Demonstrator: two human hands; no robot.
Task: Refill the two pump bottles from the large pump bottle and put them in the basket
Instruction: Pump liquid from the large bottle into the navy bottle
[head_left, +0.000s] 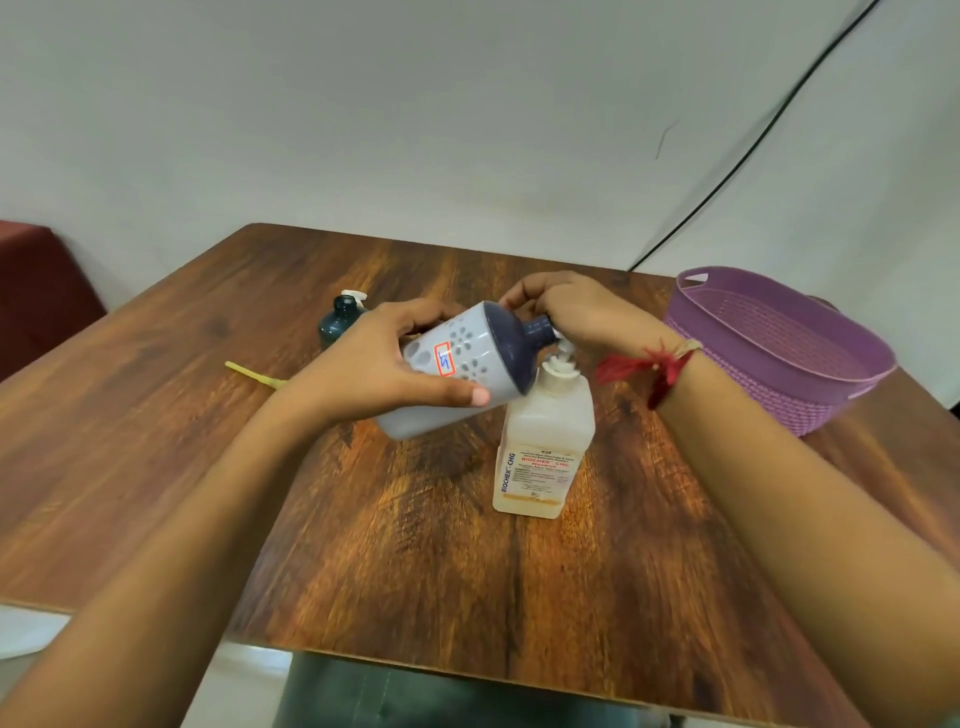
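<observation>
Left hand (374, 364) grips tilted grey bottle (467, 340), neck at nozzle of large pump bottle (545, 441); right hand (571, 312) curled round its pump

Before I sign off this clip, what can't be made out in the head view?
- Pump spout of the large pump bottle: head view, covered by the right hand and the neck of the tilted white bottle; flow unseen.
- Right fingers: head view, their grip hidden behind that neck.
- Dark bottle: head view, opaque and small at the back; fill level unclear.
- Label: head view, small print blurred.
</observation>
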